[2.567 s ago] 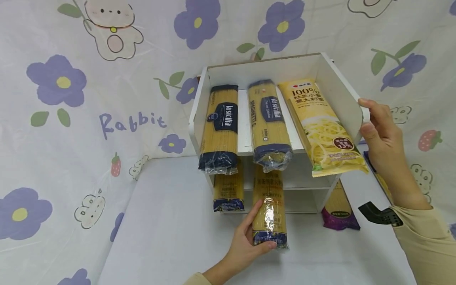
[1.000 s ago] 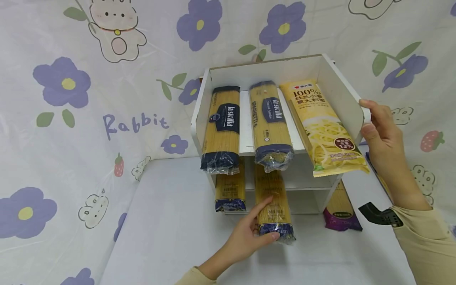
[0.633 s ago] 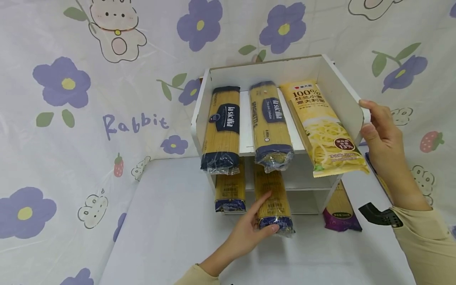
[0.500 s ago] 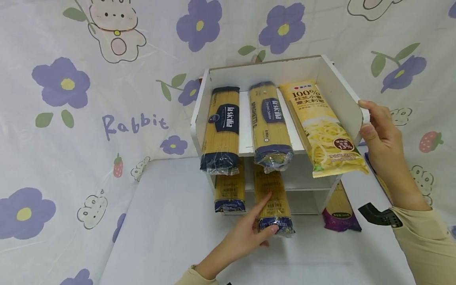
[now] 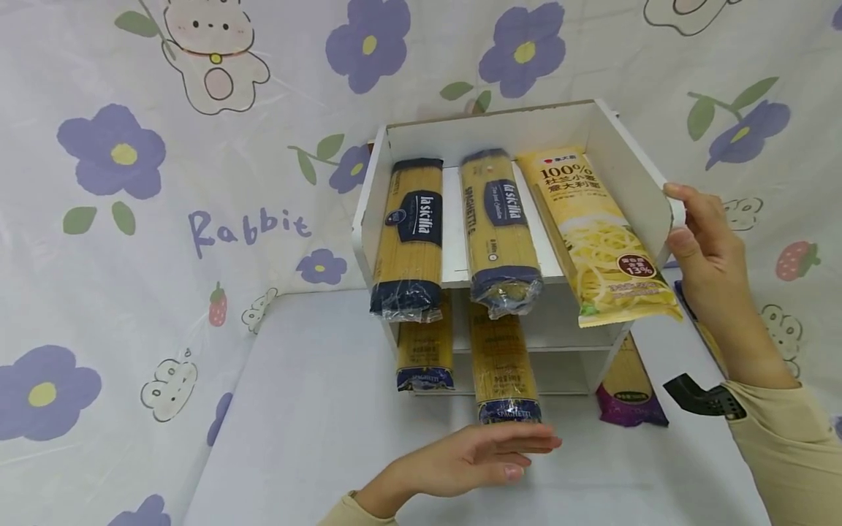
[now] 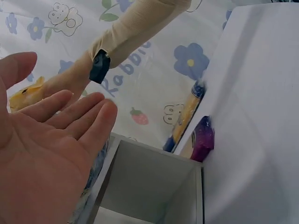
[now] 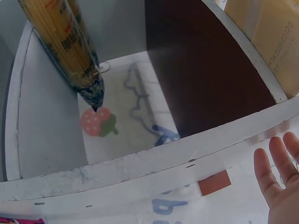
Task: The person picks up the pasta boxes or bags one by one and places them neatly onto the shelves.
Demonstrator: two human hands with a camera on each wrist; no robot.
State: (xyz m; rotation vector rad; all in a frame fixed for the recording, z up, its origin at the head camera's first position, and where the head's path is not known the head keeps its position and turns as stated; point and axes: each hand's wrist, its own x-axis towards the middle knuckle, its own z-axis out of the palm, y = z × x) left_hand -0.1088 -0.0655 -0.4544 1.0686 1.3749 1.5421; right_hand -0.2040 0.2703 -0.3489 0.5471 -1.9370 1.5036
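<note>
1. Head view: half a second back the left hand (image 5: 473,460) was touching the long cellophane spaghetti packet with the blue end (image 5: 503,365); now it is hovering just in front of that end, fingers straight and together, holding nothing. The packet is lying half inside the lower level of the white open shelf unit (image 5: 605,146), its end sticking out over the bench (image 5: 309,409).
2. The right hand (image 5: 704,252) is gripping the unit's right wall.
3. The packet is looking stiff along its length, brittle inside and slick-skinned; I would be gripping it round the middle.
4. Standing close: a second lower spaghetti packet (image 5: 424,354) and a purple-ended packet (image 5: 628,394).
5. Left wrist view: the left hand's (image 6: 46,154) palm is lying spread.
6. Right wrist view: only the right hand's fingertips (image 7: 280,172) are showing.
</note>
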